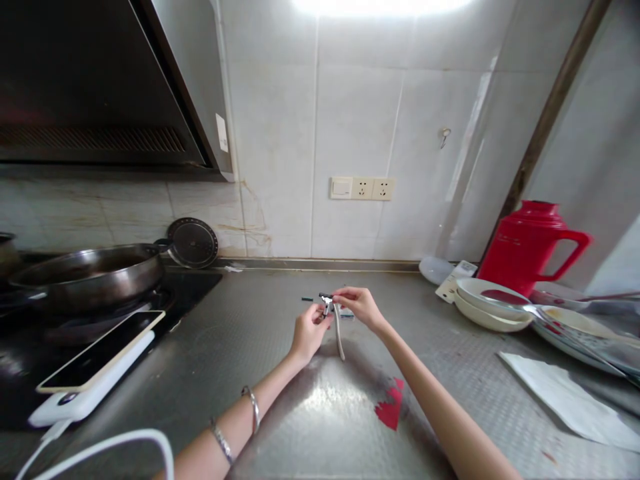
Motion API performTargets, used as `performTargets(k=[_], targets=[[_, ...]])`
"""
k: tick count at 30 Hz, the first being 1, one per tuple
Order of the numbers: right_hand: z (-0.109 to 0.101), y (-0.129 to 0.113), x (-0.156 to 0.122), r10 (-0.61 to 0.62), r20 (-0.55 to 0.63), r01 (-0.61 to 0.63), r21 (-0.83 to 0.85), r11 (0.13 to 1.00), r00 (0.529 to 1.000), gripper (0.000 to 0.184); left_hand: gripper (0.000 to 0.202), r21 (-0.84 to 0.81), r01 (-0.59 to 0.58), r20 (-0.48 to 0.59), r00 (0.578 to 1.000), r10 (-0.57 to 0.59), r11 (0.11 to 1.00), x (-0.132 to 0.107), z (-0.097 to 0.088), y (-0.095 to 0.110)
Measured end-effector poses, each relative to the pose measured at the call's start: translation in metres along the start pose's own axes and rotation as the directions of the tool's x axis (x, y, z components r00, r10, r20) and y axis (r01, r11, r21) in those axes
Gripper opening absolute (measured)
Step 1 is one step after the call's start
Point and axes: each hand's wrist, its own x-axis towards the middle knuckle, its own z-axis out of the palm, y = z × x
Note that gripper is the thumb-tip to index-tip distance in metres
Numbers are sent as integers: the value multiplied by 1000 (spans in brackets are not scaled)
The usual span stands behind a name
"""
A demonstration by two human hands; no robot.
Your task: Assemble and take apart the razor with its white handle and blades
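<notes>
Over the metal counter point(270, 407), my left hand point(307, 337) and my right hand point(361, 307) meet at a small black-and-white part point(327, 301). The fingers of my left hand pinch its lower side. My right fingertips close on its upper right, by a pale cord or strip point(340, 340) that hangs down toward the counter. Fingers cover some of the part, and it is too small to name its kind. Just left of it a short dark bar point(307, 299) lies on the counter. Behind my right fingers is a flat pale piece point(347, 313), partly hidden.
On the left are a pan point(95, 277) on the stove, a phone point(105, 350) on a white power bank point(95, 380), and a white cable point(125, 437). To the right stand a red thermos jug point(520, 243), stacked bowls point(493, 320) and white paper point(565, 397). A red scrap point(390, 408) lies near the front.
</notes>
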Motion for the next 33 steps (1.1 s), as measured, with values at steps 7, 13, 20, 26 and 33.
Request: performTargets(k=[7,13,20,26,33], targets=[[2,-3,-1,-11,-8,11,-20,1000,1000,25,30,-38,7,1,1000,-6,999,0,1,3],[0,-1,-1,-45,11,46,-75,996,999,23,28,-23,-12,-1,1000,12,1000,-1,1,7],[2,-8,-5,-167,-1,162,-243,956,986,17,21,-3,-3,-12,1000,3,1000,-1,1,5],[7,-14,-10,-228,-32,209,-293,933,973,15,19,-62,22,-15,1000,-23,998,1,2,6],[7,-15,-10,-230,-42,210,-278,937,972,15,17,-102,72,-8,997,-73,992,-1,5,18]])
